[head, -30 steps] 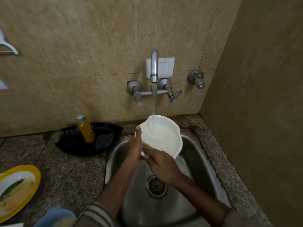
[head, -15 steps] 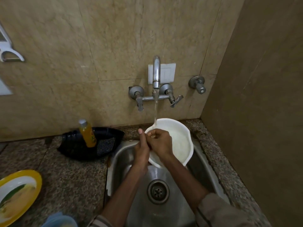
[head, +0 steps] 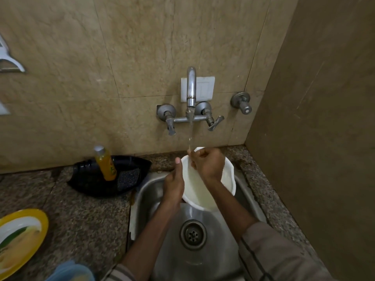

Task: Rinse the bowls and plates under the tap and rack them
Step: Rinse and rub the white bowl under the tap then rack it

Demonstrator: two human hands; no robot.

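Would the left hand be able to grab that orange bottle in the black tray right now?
Probably not at once: the left hand grips the white bowl under the tap. Nothing blocks the way to the orange bottle, though.

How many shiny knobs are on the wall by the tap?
3. Two flank the spout: the left handle and the right handle. A third, round knob sits alone further right. None looks hidden.

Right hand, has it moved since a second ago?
Yes. The right hand has shifted away from the drain toward the wall, from the white bowl's near edge to its far rim under the running tap.
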